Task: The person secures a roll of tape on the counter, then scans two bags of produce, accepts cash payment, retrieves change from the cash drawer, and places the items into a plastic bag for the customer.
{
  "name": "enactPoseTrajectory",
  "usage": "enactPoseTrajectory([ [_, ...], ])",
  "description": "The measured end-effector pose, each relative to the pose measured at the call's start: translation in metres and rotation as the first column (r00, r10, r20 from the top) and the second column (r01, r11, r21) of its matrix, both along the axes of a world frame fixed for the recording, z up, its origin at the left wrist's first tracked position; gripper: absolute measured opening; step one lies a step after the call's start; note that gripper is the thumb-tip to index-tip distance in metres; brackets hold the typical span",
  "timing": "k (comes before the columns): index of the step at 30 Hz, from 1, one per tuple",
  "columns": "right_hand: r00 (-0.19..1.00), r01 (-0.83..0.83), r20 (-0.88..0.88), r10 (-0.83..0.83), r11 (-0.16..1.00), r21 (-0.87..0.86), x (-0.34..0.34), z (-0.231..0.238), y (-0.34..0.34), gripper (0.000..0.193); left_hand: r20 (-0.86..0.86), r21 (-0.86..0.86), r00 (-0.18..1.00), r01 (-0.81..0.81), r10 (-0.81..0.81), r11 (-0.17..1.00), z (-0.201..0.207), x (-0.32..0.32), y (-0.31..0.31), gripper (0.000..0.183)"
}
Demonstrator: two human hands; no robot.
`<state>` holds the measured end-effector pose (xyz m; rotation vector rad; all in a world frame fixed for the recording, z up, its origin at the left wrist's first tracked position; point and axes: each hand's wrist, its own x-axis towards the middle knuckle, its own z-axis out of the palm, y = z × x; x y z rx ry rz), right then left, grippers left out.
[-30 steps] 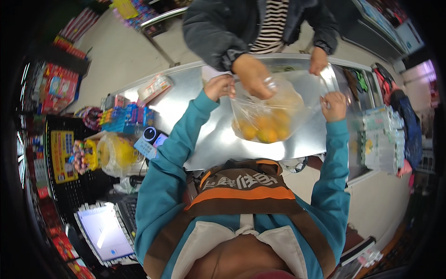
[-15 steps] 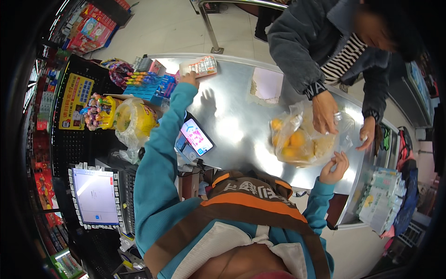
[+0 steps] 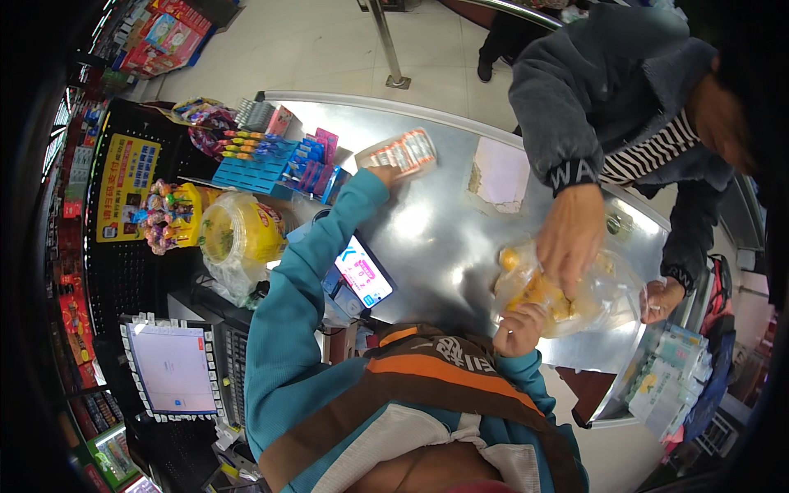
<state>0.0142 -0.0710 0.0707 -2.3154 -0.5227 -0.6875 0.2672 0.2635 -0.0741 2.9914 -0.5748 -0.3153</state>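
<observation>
At the far edge of the metal counter [image 3: 427, 218], my left hand [image 3: 385, 174] has its fingers closed on the near-left end of a flat clear pack [image 3: 404, 154] with rows of white-and-orange pieces. My right hand [image 3: 519, 330] is curled at the near side of a clear plastic bag [image 3: 604, 316] with orange round fruit [image 3: 509, 260] inside. Whether its fingers grip the bag's film is hidden. One hand [image 3: 571, 234] of a person across the counter presses down on the bag, fingers pointing into it. That person's other hand [image 3: 662, 299] holds the bag's right edge.
A lit phone [image 3: 364, 273] stands tilted near my left forearm. Left of it are a yellow-labelled plastic jar [image 3: 246, 228], a blue rack [image 3: 255, 168] of small goods, lollipops [image 3: 168, 215] and a monitor [image 3: 174, 370]. Wrapped packages [image 3: 670, 378] lie at the right.
My left hand and the flat pack appear farther right, partly from the view shifting. My right hand has moved left along the bag and its fingers have curled. The other person's hand reaches lower over the bag.
</observation>
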Motion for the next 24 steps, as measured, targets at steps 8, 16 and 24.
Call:
enactPoseTrajectory([
  [8,0.978,-0.207,0.000,0.207,0.976,0.068,0.033,-0.015,0.027,0.014,0.031,0.183,0.977,0.203,-0.212,0.962,0.030,0.037,0.016,0.024],
  [16,0.991,-0.075,-0.100,0.090,0.987,0.144,0.046,-0.023,0.025,0.017,-0.229,0.487,0.973,0.112,0.003,0.866,0.020,0.136,0.071,0.025],
  [24,0.985,0.020,-0.171,0.014,0.981,0.192,0.049,-0.034,0.022,0.015,-0.280,0.561,0.956,0.086,0.090,0.824,0.039,0.121,0.139,0.028],
])
